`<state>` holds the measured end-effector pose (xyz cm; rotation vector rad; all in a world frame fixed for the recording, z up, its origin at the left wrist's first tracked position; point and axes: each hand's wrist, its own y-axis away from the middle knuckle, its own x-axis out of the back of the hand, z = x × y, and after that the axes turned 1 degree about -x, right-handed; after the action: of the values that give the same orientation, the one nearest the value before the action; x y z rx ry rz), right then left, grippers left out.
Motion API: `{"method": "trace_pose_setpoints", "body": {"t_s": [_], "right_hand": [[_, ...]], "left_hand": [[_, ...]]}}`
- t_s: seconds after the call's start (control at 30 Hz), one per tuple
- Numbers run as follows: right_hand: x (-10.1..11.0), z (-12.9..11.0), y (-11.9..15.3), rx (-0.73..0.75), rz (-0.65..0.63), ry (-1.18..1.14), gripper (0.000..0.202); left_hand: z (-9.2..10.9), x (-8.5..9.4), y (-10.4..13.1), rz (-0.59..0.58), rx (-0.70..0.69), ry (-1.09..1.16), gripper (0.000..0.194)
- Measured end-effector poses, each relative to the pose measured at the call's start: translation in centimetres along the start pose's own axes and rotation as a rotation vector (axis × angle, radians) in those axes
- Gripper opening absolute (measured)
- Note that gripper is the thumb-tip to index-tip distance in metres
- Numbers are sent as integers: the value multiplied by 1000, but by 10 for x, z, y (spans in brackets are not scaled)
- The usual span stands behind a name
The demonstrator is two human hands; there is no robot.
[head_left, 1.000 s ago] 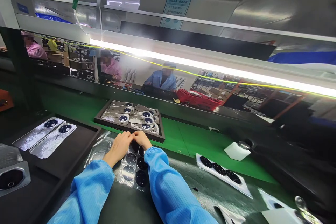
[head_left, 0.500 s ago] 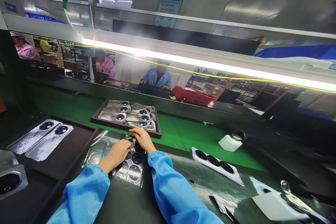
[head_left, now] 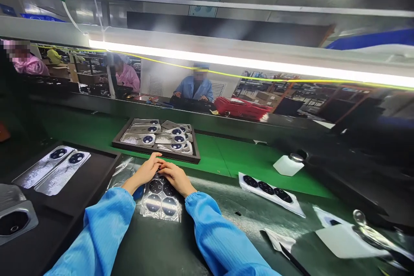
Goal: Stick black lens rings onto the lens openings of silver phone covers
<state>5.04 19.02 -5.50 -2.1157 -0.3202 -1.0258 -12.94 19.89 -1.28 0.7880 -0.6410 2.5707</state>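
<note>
In front of me a clear plastic sheet of round black camera lens covers (head_left: 161, 205) lies flat on the dark green mat. My left hand (head_left: 147, 173) bends over its upper left edge, fingers closed at the top of the sheet. From the other side my right hand (head_left: 177, 177) meets it, with its fingers curled onto the same edge. Their fingertips come together there and partly hide what they pinch. More clear plastic film (head_left: 124, 170) lies to the left, under and beside my left hand.
A black tray (head_left: 196, 148) of phone back panels stands behind my hands. Another black tray (head_left: 97, 168) at left holds more panels. To the right are a white strip with three lens covers (head_left: 265, 187), white bottles (head_left: 287, 165), and tweezers (head_left: 293, 261) on a wipe. A lamp (head_left: 226, 64) hangs above.
My left hand has shifted up along the sheet to its top edge, beside my right hand. The sheet shows more fully and lies straighter. The view has tilted down slightly.
</note>
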Motion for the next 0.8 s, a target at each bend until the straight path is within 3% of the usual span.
{"method": "trace_pose_setpoints", "body": {"t_s": [0.27, 0.5, 0.8], "right_hand": [[13, -3, 20, -14, -18, 65, 14], [36, -41, 67, -59, -24, 171, 19], [47, -87, 113, -163, 3, 240, 21]], "left_hand": [[1, -6, -2, -154, 26, -92, 40], [3, -12, -3, -313, -35, -293, 42], [17, -21, 1, -285, -24, -469, 45]]}}
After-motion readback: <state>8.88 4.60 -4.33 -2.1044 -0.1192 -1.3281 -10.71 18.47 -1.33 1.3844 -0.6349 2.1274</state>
